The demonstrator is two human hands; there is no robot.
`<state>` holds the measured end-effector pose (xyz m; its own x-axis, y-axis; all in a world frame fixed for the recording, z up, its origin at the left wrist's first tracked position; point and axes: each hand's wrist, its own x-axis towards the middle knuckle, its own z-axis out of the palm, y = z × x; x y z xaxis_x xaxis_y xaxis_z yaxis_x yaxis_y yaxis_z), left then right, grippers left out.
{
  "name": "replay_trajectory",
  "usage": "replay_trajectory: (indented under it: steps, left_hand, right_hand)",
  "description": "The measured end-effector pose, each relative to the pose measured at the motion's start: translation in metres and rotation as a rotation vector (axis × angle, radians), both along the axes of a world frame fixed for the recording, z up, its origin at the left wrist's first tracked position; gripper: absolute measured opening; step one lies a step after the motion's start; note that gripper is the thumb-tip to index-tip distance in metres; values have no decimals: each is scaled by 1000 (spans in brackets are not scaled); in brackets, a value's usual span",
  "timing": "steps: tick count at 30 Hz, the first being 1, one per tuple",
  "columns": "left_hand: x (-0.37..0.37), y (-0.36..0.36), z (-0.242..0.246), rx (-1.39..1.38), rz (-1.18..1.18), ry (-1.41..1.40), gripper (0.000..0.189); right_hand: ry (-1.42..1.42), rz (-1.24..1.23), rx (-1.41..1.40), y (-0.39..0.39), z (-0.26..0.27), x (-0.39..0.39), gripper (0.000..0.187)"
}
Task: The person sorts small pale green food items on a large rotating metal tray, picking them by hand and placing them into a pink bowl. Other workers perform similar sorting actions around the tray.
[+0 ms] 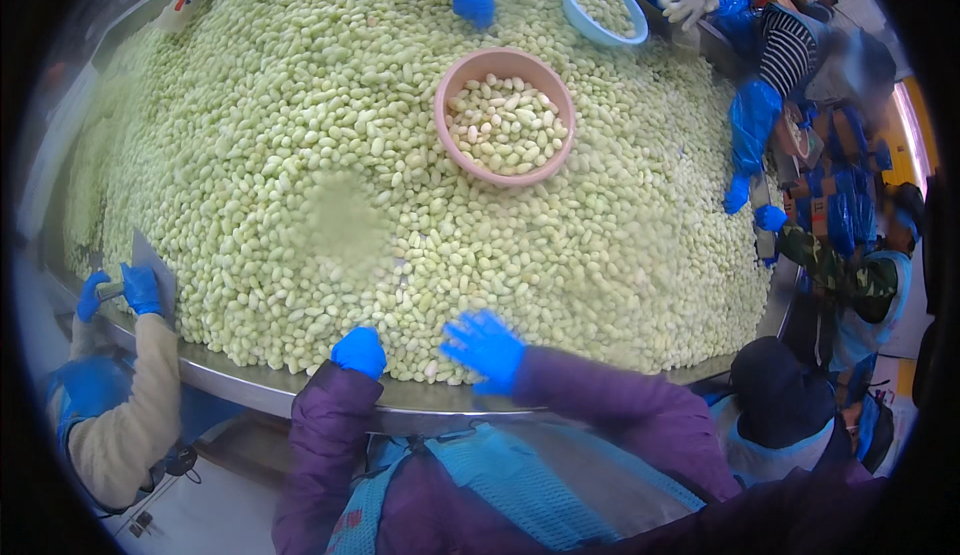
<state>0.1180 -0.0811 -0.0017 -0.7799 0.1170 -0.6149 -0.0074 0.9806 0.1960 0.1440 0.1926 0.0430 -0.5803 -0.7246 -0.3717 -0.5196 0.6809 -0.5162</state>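
Note:
A thick layer of small pale green oval fruits or beans (300, 127) covers a large metal table. My left hand (358, 352), in a blue glove and purple sleeve, rests at the near edge of the pile with its fingers curled in; whether it holds anything is hidden. To its right, my right hand (484, 348), gloved in blue too, is spread over the pile with fingers apart and nothing held. Beyond both hands a pink round bowl (504, 180) stands on the pile, partly filled with the same pieces, some paler or pinkish.
The metal table rim (420, 418) runs just before my body. At the left, a co-worker's gloved hands (124, 291) hold a flat metal scoop or plate (161, 273). A light blue basin (604, 7) sits at the far side. Other co-workers reach in from the right and far edges.

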Motion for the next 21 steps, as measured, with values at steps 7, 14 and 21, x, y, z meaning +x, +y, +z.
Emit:
replay_trajectory:
  steps: [7,14,21]
  left_hand:
    - [-1,22,-61,132,34,-104,21]
    - [-41,128,-71,615,-480,248,38]
    - [-59,109,-6,968,141,-209,45]
  right_hand:
    - [330,45,-122,-38,-84,9,41]
    - [889,-169,-142,50,-108,-34,28]
    - [803,-409,474,156,-46,-93,48]
